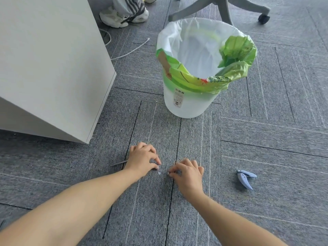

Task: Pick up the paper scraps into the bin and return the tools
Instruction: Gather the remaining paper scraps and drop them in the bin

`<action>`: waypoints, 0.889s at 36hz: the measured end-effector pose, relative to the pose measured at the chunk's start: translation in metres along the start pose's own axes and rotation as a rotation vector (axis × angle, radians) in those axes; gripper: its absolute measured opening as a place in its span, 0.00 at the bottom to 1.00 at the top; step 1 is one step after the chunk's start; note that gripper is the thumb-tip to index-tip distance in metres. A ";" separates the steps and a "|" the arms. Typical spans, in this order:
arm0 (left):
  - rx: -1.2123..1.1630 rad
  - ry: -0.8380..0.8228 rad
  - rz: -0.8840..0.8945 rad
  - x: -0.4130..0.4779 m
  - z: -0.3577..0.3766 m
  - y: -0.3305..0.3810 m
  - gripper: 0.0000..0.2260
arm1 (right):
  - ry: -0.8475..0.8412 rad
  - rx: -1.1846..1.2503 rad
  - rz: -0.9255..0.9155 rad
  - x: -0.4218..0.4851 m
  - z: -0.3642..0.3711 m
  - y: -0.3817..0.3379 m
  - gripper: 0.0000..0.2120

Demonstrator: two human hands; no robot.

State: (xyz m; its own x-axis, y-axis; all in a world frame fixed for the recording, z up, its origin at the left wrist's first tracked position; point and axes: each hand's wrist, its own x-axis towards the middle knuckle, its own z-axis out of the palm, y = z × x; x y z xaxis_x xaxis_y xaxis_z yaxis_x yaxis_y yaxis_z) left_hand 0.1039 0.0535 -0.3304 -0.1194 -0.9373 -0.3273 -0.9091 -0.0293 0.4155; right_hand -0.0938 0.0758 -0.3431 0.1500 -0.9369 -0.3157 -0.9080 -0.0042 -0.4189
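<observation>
Both hands are low on the grey carpet. My left hand point(142, 158) has its fingertips pinched over small white paper scraps; a thin metal tool point(118, 163), likely tweezers, sticks out from under it to the left. One tiny scrap point(159, 172) lies on the carpet between the hands. My right hand point(187, 173) pinches another small white scrap at its fingertips. The white bin point(186, 105), lined with white and green bags, stands upright further ahead. A pale blue hole punch point(246, 178) lies on the carpet to the right.
A white cabinet point(53, 68) stands on the left with a white cable point(131, 50) beside it. Behind the bin are a grey office chair base point(223, 9) with a castor and another person's shoes point(124, 15).
</observation>
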 end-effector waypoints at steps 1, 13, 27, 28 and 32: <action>0.006 0.004 0.004 0.000 0.001 -0.001 0.07 | 0.001 0.000 0.000 0.000 0.000 0.000 0.08; 0.020 0.099 0.057 0.001 0.008 -0.003 0.06 | 0.039 -0.021 -0.043 -0.001 0.003 -0.001 0.08; 0.052 0.089 0.105 -0.008 0.013 -0.003 0.05 | 0.025 -0.121 -0.134 -0.003 0.008 -0.009 0.07; 0.048 0.092 0.107 -0.011 0.013 -0.004 0.05 | 0.015 -0.131 -0.140 -0.003 0.008 -0.009 0.07; 0.033 0.070 0.115 -0.024 0.017 -0.009 0.05 | -0.021 -0.149 -0.153 -0.002 0.008 -0.011 0.08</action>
State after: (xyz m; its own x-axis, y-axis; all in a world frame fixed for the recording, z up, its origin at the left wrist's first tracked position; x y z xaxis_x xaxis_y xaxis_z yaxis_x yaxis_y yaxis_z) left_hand 0.1083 0.0817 -0.3406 -0.1966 -0.9557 -0.2189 -0.9040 0.0902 0.4180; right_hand -0.0810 0.0803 -0.3444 0.2969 -0.9139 -0.2767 -0.9217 -0.1985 -0.3332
